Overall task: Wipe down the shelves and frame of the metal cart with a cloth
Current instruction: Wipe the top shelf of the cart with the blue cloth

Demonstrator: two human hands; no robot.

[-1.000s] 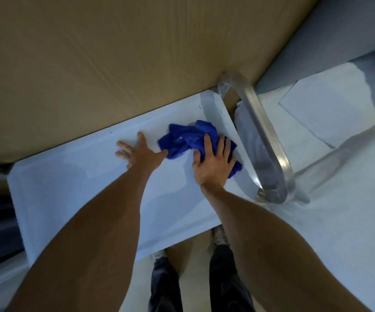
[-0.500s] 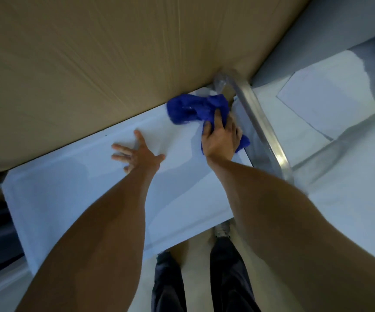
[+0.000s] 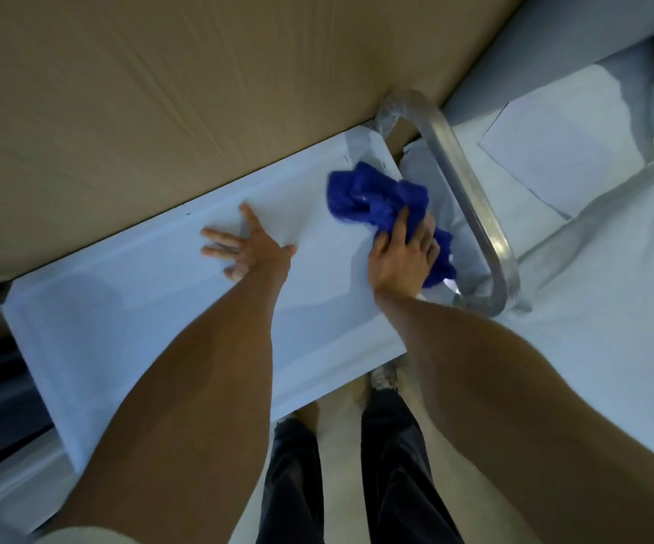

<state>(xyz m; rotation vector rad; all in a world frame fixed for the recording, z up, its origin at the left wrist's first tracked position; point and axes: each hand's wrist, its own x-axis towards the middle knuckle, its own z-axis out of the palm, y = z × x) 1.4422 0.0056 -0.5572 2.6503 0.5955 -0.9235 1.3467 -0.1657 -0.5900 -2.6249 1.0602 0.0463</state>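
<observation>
A: Where is the cloth?

B: Bunched up, blue, on the top shelf of the cart, at its right end. The right hand lies on the near part of it, fingers curled down into the folds and gripping it. The rest of the cloth spills out beyond the fingertips and to their left.

A: And the other hand?

B: The left hand lies flat on the same shelf, fingers spread, palm down, holding nothing. It is left of the cloth and apart from it.

A: What sits right of the right fingers?

B: The cart's handle, a bent metal tube with some clear wrap at its far bend. A tail of cloth hangs just beside it; I cannot tell if they touch.

A: Anything held in the shelf?

B: Only the cloth and the two hands. A brown board stands past the fingertips, along the shelf's far edge. Below the near edge, dark trousers show.
</observation>
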